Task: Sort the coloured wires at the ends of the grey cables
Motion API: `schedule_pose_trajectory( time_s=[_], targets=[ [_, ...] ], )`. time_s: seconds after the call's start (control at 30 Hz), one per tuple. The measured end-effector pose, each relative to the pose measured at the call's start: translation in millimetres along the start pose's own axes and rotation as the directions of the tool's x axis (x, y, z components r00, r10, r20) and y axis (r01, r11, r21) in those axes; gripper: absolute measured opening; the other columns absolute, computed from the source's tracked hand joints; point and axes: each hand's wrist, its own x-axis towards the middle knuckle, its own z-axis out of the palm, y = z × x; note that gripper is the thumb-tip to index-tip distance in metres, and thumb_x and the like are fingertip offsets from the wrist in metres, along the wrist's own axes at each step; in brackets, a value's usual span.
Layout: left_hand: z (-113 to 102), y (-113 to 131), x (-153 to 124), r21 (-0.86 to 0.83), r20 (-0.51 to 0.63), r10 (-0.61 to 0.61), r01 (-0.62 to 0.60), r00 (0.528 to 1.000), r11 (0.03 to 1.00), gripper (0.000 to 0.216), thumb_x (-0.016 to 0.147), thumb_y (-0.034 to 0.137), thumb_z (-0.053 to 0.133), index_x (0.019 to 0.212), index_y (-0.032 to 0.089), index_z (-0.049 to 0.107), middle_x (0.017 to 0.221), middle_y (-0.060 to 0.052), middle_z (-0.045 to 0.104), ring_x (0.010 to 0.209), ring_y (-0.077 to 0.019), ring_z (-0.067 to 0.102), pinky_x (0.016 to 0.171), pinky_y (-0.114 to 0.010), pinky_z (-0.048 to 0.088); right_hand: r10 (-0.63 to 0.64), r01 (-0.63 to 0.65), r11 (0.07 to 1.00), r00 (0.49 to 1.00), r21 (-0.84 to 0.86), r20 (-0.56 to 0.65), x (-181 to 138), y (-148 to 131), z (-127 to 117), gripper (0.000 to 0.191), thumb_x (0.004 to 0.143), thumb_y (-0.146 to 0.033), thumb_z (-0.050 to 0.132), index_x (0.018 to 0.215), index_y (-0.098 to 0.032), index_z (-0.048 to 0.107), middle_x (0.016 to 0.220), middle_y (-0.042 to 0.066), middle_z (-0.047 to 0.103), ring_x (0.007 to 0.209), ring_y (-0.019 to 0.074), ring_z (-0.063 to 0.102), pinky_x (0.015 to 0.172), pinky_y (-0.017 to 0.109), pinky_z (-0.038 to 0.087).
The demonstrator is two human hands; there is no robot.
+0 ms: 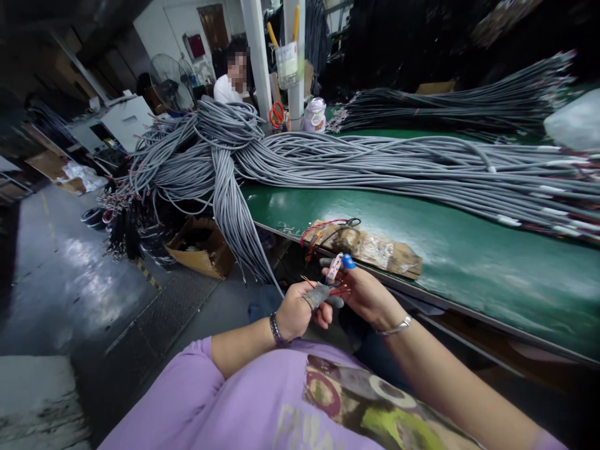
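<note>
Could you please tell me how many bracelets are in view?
2: a dark bracelet at the wrist of the left hand, and a silver bracelet at that of the right hand. The background person's wrists are hidden.

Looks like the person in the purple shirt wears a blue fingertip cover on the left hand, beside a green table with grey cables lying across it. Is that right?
Not quite: the blue fingertip cover is on the right hand, not the left hand, as the head view shows. The purple shirt, green table and grey cables are as you say.
</note>
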Motion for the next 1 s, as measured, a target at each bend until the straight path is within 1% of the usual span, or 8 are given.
schedule_pose_trajectory(
  time_s=[0.13,0.33,0.47,0.53,0.63,0.7,0.87,1.0],
  targets=[
    [2,1,4,-0.042,0.032,0.0,0.001,0.999,0.999,0.06,0.065,0.067,0.067,0.075,0.008,0.065,0.046,0.0,0.054,0.034,-0.0083,0.044,0.036,-0.022,0.031,-0.179,0.177,0.984,0.97,-0.027,-0.166,0,11,4,0.043,0.064,-0.062,0.076,0.066,-0.02,0.063,0.057,0.0,0.061,0.049,0.0122,0.051,0.048,0.025,0.043],
    [1,0,7,-0.034,0.018,-0.033,0.034,0.999,0.999,0.062,0.061,0.069,0.067,0.074,0.009,0.064,0.046,0.0,0.054,0.034,-0.0085,0.043,0.037,-0.023,0.031,-0.086,0.083,0.996,0.992,-0.038,-0.091,-3,13,7,0.051,0.061,-0.069,0.072,0.07,-0.02,0.062,0.062,0.002,0.064,0.05,0.0154,0.053,0.044,0.027,0.04],
    [-1,1,8,-0.007,0.03,-0.043,0.043,0.999,0.999,0.064,0.062,0.07,0.066,0.075,0.007,0.067,0.046,0.0,0.053,0.035,-0.0077,0.043,0.037,-0.022,0.031,-0.286,0.232,0.943,0.933,-0.238,-0.221,-3,10,6,0.048,0.065,-0.067,0.071,0.057,-0.021,0.059,0.053,0.0,0.058,0.048,0.0132,0.047,0.046,0.026,0.04],
    [-2,0,10,-0.005,0.034,-0.032,0.033,0.999,0.999,0.065,0.063,0.07,0.065,0.077,0.007,0.067,0.046,0.0,0.053,0.035,-0.0078,0.043,0.038,-0.022,0.032,-0.246,0.204,0.958,0.946,-0.201,-0.213,-2,9,7,0.051,0.065,-0.072,0.067,0.058,-0.022,0.06,0.054,0.001,0.06,0.049,0.0146,0.05,0.047,0.027,0.042],
    [-3,-3,12,0.021,0.039,-0.03,0.029,0.999,0.999,0.065,0.064,0.071,0.064,0.079,0.008,0.067,0.046,0.001,0.053,0.035,-0.0077,0.043,0.038,-0.022,0.033,-0.049,0.052,0.998,0.99,0.018,-0.129,2,9,10,0.054,0.062,-0.075,0.066,0.068,-0.021,0.065,0.061,0.005,0.066,0.053,0.0192,0.058,0.05,0.032,0.047],
    [-2,-4,12,0.037,0.045,-0.033,0.031,0.998,0.999,0.064,0.065,0.071,0.063,0.079,0.008,0.066,0.046,0.001,0.053,0.035,-0.0074,0.043,0.038,-0.022,0.033,0.016,-0.006,0.994,0.996,0.108,-0.09,5,8,11,0.054,0.061,-0.074,0.068,0.072,-0.021,0.066,0.064,0.006,0.068,0.054,0.0201,0.06,0.051,0.033,0.049],
    [-2,-7,13,0.029,0.046,-0.05,0.049,0.998,0.998,0.059,0.061,0.069,0.067,0.073,0.011,0.061,0.045,0.001,0.054,0.034,-0.0073,0.042,0.037,-0.021,0.032,-0.014,0.026,0.992,0.995,0.123,-0.098,8,8,13,0.05,0.062,-0.07,0.071,0.069,-0.022,0.064,0.062,0.004,0.065,0.047,0.0155,0.055,0.046,0.028,0.046],
    [-4,-9,12,0.031,0.041,-0.055,0.054,0.998,0.998,0.059,0.062,0.069,0.066,0.072,0.011,0.06,0.046,0.001,0.054,0.034,-0.0075,0.043,0.037,-0.021,0.033,0.005,0.014,0.986,0.993,0.165,-0.118,6,9,15,0.05,0.062,-0.071,0.07,0.072,-0.023,0.065,0.063,0.003,0.065,0.049,0.0156,0.055,0.049,0.028,0.049]
  ],
)
